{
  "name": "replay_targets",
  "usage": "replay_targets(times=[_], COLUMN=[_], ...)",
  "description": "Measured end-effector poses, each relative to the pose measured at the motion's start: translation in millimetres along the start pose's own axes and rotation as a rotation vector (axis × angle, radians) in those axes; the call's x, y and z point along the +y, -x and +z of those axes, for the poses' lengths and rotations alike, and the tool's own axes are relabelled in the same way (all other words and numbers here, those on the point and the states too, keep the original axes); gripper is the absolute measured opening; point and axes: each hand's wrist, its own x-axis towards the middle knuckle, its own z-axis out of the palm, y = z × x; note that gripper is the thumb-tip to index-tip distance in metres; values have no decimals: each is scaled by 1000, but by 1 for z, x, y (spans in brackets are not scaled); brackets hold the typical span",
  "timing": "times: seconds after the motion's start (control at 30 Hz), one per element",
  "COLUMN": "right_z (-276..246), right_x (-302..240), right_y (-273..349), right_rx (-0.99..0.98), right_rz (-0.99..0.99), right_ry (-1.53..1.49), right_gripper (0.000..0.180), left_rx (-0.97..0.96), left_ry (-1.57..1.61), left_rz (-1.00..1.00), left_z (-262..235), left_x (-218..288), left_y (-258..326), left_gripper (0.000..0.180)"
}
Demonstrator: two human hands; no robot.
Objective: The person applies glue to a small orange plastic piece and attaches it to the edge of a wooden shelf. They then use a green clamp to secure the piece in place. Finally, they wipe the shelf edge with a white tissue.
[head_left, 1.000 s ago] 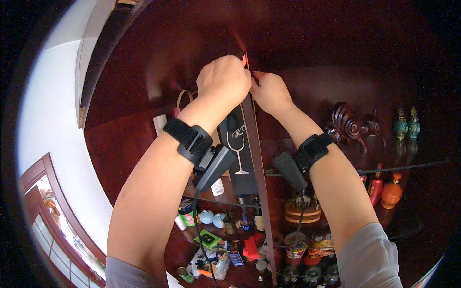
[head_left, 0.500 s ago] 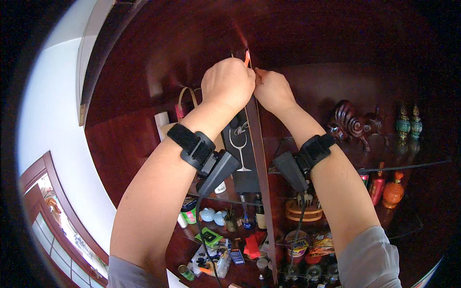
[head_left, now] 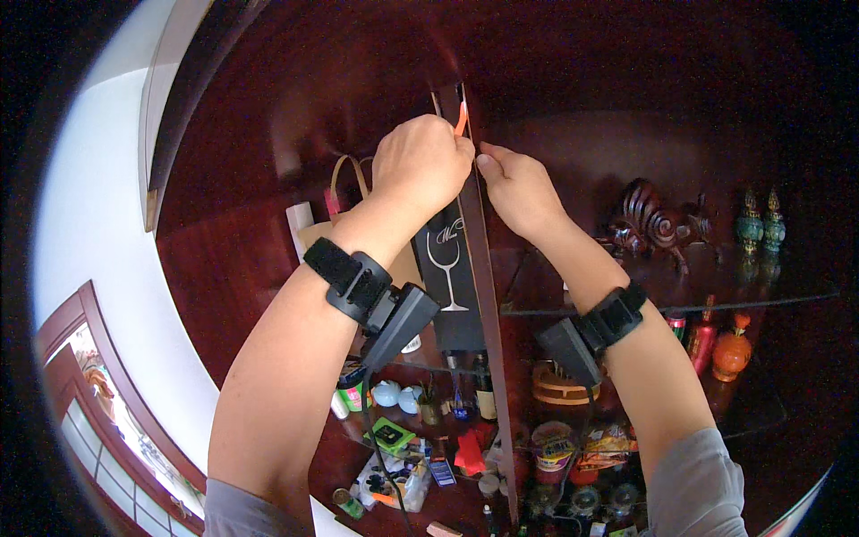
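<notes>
My left hand (head_left: 422, 159) is closed around a slim orange-handled tool (head_left: 462, 118), whose upper part lies against the front edge of the upright cabinet panel (head_left: 486, 277). Its exact kind is too small to tell. On the panel's other side my right hand (head_left: 523, 190) reaches up, thumb and forefinger apart, fingertips by the panel edge. Nothing shows in that hand; its other fingers are partly hidden. Below the left hand stands a black box with a wine glass drawing (head_left: 452, 295), and behind that forearm is a paper bag (head_left: 351, 183).
Right of the panel, a glass shelf carries a dark carved figure (head_left: 658, 224) and two green ornamental bottles (head_left: 750, 228). Lower are a red bottle (head_left: 702, 336) and an orange bottle (head_left: 732, 351). Cluttered shelves with a green packet (head_left: 391, 435) lie below. A cable (head_left: 374, 447) hangs from my left wrist device.
My right hand has moved slightly right and down, away from the panel edge, and its thumb and forefinger have parted. The left hand and orange-handled tool have shifted slightly down.
</notes>
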Motion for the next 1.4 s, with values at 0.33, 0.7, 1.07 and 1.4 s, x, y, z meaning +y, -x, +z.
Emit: replay_targets(times=[0.33,0.7,1.07,1.4], right_z=[3,13,16,11], right_x=[3,2,-6,-5], right_y=[-5,-23,-21,-21], right_rx=[14,62,21,5], right_rz=[-18,48,52,16], right_ry=[64,56,266,257], right_gripper=[40,41,34,32], left_rx=[-2,157,168,129], left_ry=[-4,-32,-86,-102], left_rz=[-135,36,18,61], left_z=[-6,13,1,1], left_x=[18,15,18,16], left_y=[8,17,14,7], left_gripper=[26,20,28,27])
